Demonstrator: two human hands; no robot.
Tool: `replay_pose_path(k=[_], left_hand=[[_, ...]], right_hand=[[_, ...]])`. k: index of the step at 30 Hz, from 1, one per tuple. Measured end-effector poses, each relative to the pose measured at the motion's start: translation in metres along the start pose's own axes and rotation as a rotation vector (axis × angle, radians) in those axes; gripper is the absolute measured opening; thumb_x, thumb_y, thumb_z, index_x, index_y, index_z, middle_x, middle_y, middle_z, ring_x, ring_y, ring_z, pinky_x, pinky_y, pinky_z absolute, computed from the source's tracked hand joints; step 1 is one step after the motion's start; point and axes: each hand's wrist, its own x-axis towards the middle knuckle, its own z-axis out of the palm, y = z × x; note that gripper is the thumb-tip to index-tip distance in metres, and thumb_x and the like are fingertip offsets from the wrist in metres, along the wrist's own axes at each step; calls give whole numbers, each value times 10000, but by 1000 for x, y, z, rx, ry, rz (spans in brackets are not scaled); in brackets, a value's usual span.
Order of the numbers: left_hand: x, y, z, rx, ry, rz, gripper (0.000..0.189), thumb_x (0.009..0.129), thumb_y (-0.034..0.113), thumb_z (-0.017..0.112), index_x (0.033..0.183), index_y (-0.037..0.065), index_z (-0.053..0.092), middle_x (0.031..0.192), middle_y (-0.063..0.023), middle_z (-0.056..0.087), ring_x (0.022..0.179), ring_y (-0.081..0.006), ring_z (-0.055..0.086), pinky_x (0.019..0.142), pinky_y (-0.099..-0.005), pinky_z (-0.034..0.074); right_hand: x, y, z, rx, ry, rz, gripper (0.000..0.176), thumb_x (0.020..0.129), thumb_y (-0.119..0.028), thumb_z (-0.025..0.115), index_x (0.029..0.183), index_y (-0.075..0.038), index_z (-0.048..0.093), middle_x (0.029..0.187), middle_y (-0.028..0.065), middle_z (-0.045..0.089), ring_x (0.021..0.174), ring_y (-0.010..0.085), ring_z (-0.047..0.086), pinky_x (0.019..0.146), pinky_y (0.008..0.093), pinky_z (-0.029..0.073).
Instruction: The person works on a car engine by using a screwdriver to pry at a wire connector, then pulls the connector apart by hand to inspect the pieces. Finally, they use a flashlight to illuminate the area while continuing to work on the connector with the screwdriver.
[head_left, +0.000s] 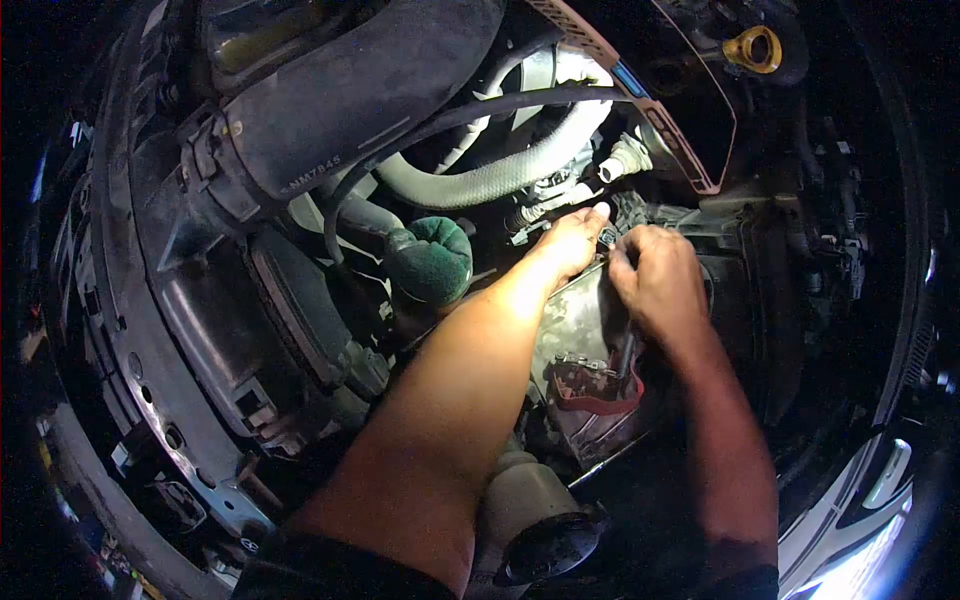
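Deep in an engine bay, my left hand (575, 243) reaches in under bright light, its fingers closed beside a small dark connector (607, 237). Close on the right, my right hand (662, 280) is curled with thumb and fingers drawn together at the same connector. What either hand's fingertips pinch is too small to make out. Below the hands sits a metal-topped battery-like box (570, 335), with a red-rimmed terminal cover (600, 403) on it. A pale braided hose (480, 185) curves above my left hand.
A green cloth bundle (430, 260) plugs an opening left of my left forearm. A large black air duct (340, 100) spans the upper left. An orange-framed clear part (665, 125) hangs above my hands. Farther off are a yellow ring (752, 50) and a black-capped reservoir (552, 548).
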Motion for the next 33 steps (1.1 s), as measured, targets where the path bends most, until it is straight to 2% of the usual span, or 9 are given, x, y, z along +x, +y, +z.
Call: replay_pose_path(k=[5,8,11,17,20,23,26,29,33], left_hand=[[5,-6,0,23,-1,15,472,1043,485,462,1131,62,653,1006,-46,663,851,-136,566,765,-297,471],[8,-10,1,59,32,41,507,1044,483,459,1223,42,633,1106,-81,669,946,-145,579,815,-301,477],[-1,3,-3,68,-56,-4,550,1044,482,457,1305,16,593,1229,-119,649,1068,-167,578,895,-317,474],[-6,8,-2,31,-51,1,573,1045,475,458,1318,-15,574,1293,-149,628,1165,-212,564,1001,-351,435],[-18,20,0,76,-8,-15,577,1047,475,453,1313,-23,573,1282,-163,631,1161,-217,569,1000,-352,435],[-15,17,-2,75,-52,22,582,1048,480,446,1301,-28,577,1257,-163,640,1126,-218,578,992,-355,438],[-10,10,-1,102,-1,45,573,1048,486,445,1278,-18,592,1198,-143,657,1047,-199,588,931,-344,465],[-12,14,-2,88,-39,17,561,1047,487,447,1255,-11,602,1161,-124,660,1002,-181,584,883,-338,481],[-6,7,-2,62,-66,10,553,1048,487,449,1247,-5,604,1156,-109,661,1003,-171,584,860,-333,490]], right_hand=[[10,5,-1,-93,-79,-7,148,809,-139,660,845,4,649,882,227,673,887,420,636,817,495,506],[12,5,3,-155,-52,-37,156,807,-146,675,869,-6,647,906,206,670,894,402,637,820,485,513],[13,3,6,-190,-60,-51,169,800,-152,698,885,-17,643,914,193,658,900,392,629,817,476,510],[15,-4,0,-237,-139,-18,176,802,-156,716,904,-28,653,945,181,647,952,384,620,826,473,516],[16,-2,-1,-246,-157,-29,169,808,-157,711,913,-35,661,954,175,652,962,374,622,833,471,522],[17,-3,-4,-260,-192,-47,150,810,-144,701,921,-48,670,972,161,668,975,353,631,836,464,535],[17,-5,-7,-218,-201,-41,144,795,-125,711,902,-41,662,964,172,659,966,368,624,850,466,520],[16,0,-3,-145,-168,-35,151,775,-101,725,876,-21,647,924,195,648,935,396,617,871,473,489],[17,8,0,-128,-158,-71,123,780,-92,713,880,-39,666,899,179,675,907,389,631,883,463,494]])
